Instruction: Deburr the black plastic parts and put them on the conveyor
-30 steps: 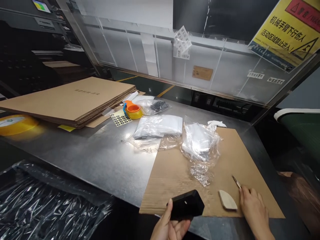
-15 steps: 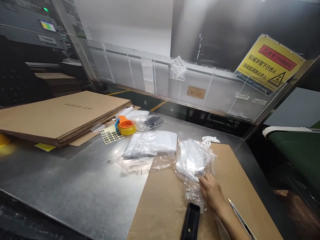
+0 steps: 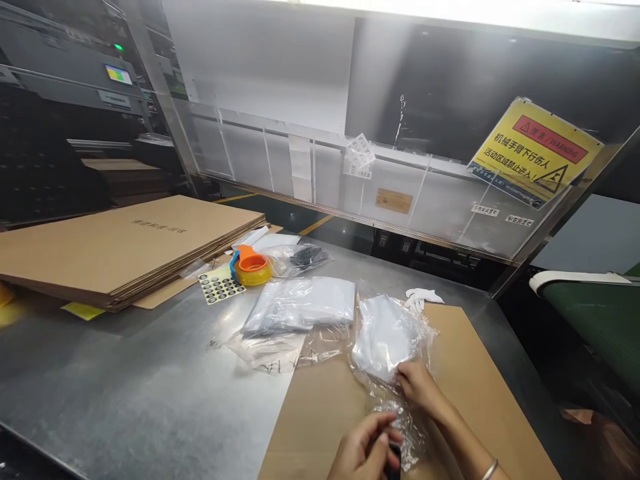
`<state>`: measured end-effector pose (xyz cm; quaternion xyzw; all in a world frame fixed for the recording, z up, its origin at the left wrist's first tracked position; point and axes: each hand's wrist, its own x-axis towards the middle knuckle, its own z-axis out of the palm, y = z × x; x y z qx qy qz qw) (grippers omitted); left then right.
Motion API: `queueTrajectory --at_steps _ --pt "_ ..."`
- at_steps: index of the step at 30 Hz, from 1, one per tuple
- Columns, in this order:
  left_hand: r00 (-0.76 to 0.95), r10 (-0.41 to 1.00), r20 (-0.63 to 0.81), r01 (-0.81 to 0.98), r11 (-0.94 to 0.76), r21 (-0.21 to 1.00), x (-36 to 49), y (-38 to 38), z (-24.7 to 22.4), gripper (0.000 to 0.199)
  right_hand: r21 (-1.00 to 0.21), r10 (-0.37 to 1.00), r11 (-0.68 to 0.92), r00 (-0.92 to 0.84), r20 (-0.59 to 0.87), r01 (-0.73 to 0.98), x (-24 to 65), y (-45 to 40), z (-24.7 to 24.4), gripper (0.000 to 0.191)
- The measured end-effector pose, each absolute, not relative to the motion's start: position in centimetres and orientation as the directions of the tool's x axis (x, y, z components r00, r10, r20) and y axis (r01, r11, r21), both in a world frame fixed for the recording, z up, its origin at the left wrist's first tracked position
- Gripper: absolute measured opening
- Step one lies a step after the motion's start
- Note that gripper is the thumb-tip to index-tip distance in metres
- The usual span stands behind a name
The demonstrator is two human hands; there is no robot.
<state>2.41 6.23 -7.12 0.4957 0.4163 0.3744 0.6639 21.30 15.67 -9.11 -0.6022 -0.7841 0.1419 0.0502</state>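
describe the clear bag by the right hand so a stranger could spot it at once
On the metal table, find the single cardboard sheet at the right. The clear, white-filled bag lies toward its far edge, the right hand at its near side. Unlike the wider bag to its left, it narrows to a crumpled tail toward the viewer.

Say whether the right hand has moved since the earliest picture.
Yes. Against the cardboard sheet, the right hand has moved left and forward, to the near side of the rightmost plastic bag.
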Motion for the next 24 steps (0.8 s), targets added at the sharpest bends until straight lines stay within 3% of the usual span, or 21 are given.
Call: queueTrajectory --at_steps 1,3,5,10,15,20,24 --pt "0.381 0.924 -0.034 0.123 -0.014 0.992 2.9 7.3 -6.6 0.037 -0.309 0.962 0.217 -0.257 -0.093 0.926 21.5 15.9 -9.2 0.021" --pt "0.481 0.863 0.153 0.443 -0.391 0.807 4.0 9.0 -6.0 0.044 -0.361 0.97 0.183 -0.227 -0.082 0.914 21.7 16.3 -9.2 0.021" --pt "0.513 0.839 0.18 0.534 -0.476 0.698 5.1 10.4 -6.0 0.051 -0.423 0.977 0.159 -0.205 -0.065 0.892 21.8 16.6 -9.1 0.021" --pt "0.481 0.859 0.172 0.577 -0.458 0.677 6.8 11.9 -7.6 0.057 -0.65 0.986 0.108 -0.166 -0.029 0.752 22.7 17.2 -7.7 0.025" --pt "0.388 0.898 0.206 0.506 -0.394 0.767 6.7 12.1 -6.7 0.042 -0.886 0.993 0.011 -0.11 -0.045 0.464 23.4 15.9 -4.8 0.043" --pt "0.362 0.908 0.212 0.232 -0.308 0.923 7.0 11.9 -5.1 0.034 -0.968 0.992 -0.059 -0.095 -0.084 0.243 21.7 13.0 -3.6 0.045" --pt "0.371 0.911 0.18 0.089 -0.227 0.97 7.4 11.6 -5.7 0.034 -0.98 0.986 -0.118 -0.1 -0.135 0.163 20.3 11.4 -4.2 0.048"
